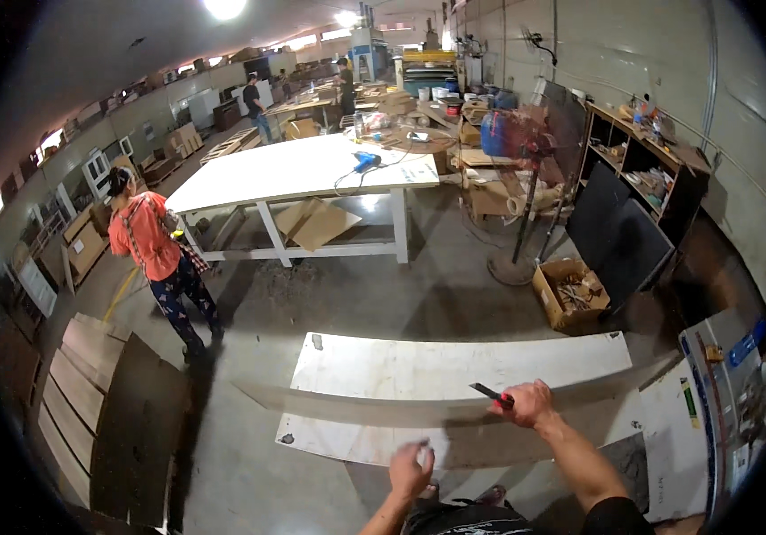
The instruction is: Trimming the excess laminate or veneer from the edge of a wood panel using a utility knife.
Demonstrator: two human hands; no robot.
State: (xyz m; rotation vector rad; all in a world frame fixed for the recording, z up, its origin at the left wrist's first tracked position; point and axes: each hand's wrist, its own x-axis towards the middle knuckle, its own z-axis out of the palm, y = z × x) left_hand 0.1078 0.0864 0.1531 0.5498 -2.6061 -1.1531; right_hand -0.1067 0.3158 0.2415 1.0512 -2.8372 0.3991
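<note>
My right hand (531,406) is closed round a utility knife (495,396) with a dark blade and a red and black handle. The blade points to the left, over a long thin board (374,408) that seems to stand on edge. White panels lie beneath it, a far one (454,358) and a near one (347,435). Lower and to the left, my left hand (411,470) is curled at the near panel's front edge. Its thumb and fingers come together, and whatever they pinch, if anything, is too small to make out.
A person in an orange top (147,234) stands at left by a large white table (285,174) bearing a blue power tool (366,161). Stacked boards (138,419) lie front left. A cardboard box (570,294), a stand fan (526,147) and a cluttered side surface (744,401) are at right.
</note>
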